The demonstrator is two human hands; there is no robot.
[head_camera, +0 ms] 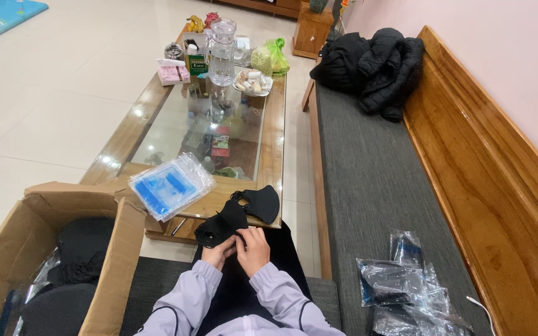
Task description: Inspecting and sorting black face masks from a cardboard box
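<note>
Black mask between both hands' fingers

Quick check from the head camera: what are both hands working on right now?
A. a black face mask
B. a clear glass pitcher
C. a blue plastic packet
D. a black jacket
A: the left hand and right hand both pinch a black face mask at the edge of the glass-topped table; a second black mask lies just beyond it.
</note>
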